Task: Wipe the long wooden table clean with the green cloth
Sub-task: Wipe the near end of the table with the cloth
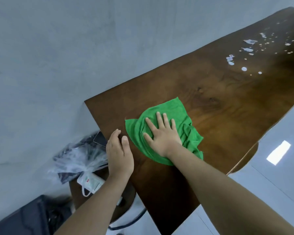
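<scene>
The right hand lies flat on the green cloth, fingers spread and palm down, pressing the cloth against the table without gripping it. The cloth is crumpled and spread near the left end of the long wooden table, a little in from the end edge. The left hand is open, fingers together and slightly curved, held on edge at the left end of the table just beside the cloth and not touching it; whether it rests on the wood cannot be told. Far along the table to the right, white splashes and droplets are scattered over the dark wood, well apart from the cloth. Below the left end of the table sit a clear plastic bag with dark contents and a white packet. A grey wall runs behind the table.
</scene>
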